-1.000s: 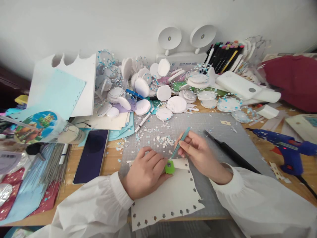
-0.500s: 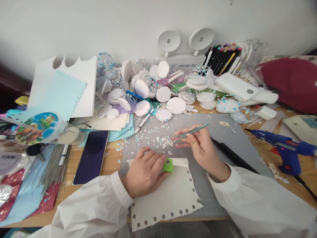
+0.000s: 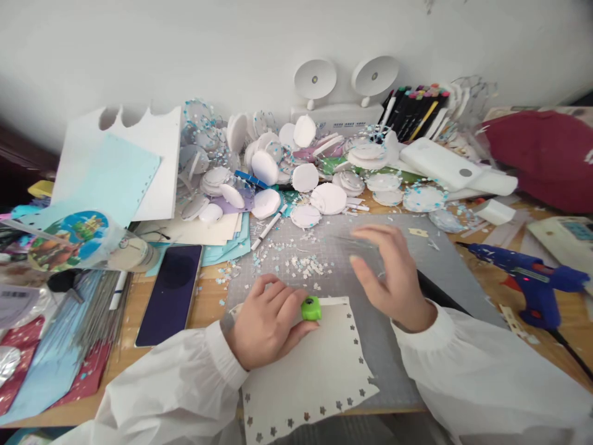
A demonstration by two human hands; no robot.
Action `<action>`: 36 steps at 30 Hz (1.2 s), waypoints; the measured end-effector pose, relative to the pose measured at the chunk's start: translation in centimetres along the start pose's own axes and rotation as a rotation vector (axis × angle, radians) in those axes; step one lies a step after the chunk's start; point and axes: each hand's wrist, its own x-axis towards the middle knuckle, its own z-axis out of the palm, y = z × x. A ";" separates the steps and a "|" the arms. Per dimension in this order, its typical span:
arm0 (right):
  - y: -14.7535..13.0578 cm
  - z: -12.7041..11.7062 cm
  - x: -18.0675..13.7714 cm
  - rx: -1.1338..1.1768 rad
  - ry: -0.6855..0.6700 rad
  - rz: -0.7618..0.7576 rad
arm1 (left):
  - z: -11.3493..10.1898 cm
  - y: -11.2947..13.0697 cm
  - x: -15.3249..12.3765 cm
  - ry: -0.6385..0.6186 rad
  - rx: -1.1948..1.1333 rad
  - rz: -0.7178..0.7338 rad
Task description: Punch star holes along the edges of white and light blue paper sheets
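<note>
My left hand (image 3: 269,318) is closed around a small green craft punch (image 3: 311,308) at the top edge of a white paper sheet (image 3: 306,377). Flower-shaped holes run along the sheet's right and lower edges. My right hand (image 3: 391,275) hovers over the grey cutting mat (image 3: 380,371), thumb and fingers apart, with nothing between them. Thin, faint tweezers (image 3: 354,240) seem to lie by its fingertips, partly hidden and hard to make out. Left of that hand, tiny white and pale blue paper flowers (image 3: 308,267) are scattered on the mat.
White discs (image 3: 328,198) and blue-dotted wire rings pile up along the back. A phone (image 3: 170,295) and thin wire stems (image 3: 104,318) lie at left. A blue glue gun (image 3: 532,272) rests at right. A black stick-like object (image 3: 440,293) lies behind my right wrist.
My right hand has let go of the tweezers and its fingers have spread, moving slightly right. My left hand stays on the punch; punch and sheet have shifted slightly.
</note>
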 end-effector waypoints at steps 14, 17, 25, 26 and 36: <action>-2.1 1.1 -1.3 0.433 -0.483 0.017 | 0.1 -0.5 -0.4 0.094 -0.049 -0.031; -2.0 1.0 -1.2 0.433 -0.500 0.063 | 0.3 -0.6 -0.4 0.110 -0.041 -0.010; -1.7 1.7 -1.3 0.425 -0.613 0.234 | 0.4 -0.6 -0.4 0.083 -0.023 0.035; -1.6 1.7 -1.2 0.429 -0.621 0.233 | 0.4 -0.6 -0.4 0.083 -0.021 0.035; -1.7 1.6 -0.9 0.426 -0.627 0.167 | 0.3 -0.5 -0.4 0.072 -0.025 0.036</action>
